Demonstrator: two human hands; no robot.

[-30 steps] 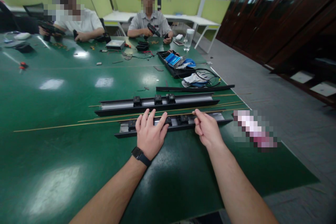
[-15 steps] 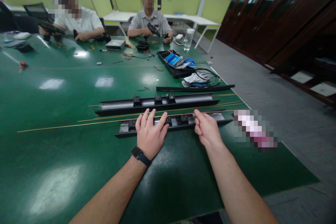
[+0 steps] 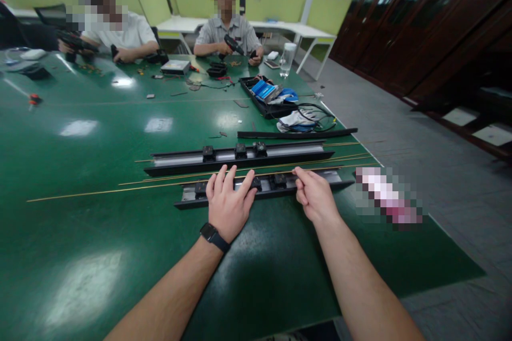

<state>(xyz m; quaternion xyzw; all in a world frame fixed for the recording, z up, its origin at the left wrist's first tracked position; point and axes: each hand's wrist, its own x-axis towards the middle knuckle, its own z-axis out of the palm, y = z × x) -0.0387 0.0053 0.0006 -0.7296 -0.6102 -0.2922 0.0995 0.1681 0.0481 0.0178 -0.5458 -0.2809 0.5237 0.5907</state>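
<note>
My left hand (image 3: 229, 205), a dark watch on its wrist, lies with fingers spread over the nearer black channel rail (image 3: 264, 194). Its palm and fingers hide part of the rail and of the black blocks inside. My right hand (image 3: 314, 194) pinches a thin brass-coloured rod (image 3: 276, 172) between thumb and forefinger, above the same rail's right half. A black block (image 3: 279, 180) sits in the rail between my hands. Behind them, a second black channel rail (image 3: 240, 159) carries several black blocks. A long thin brass rod (image 3: 100, 192) extends left past the rails.
A flat black strip (image 3: 298, 134) lies beyond the rails. Farther back are a black tray (image 3: 266, 106) with blue items, work gloves (image 3: 298, 121) and a clear bottle (image 3: 287, 59). Two co-workers sit across the green table (image 3: 120, 234), holding power drills. A blurred pink object (image 3: 388, 197) lies at right.
My right hand has shifted slightly to the left with its pinch kept. My left hand stays in place over the nearer rail.
</note>
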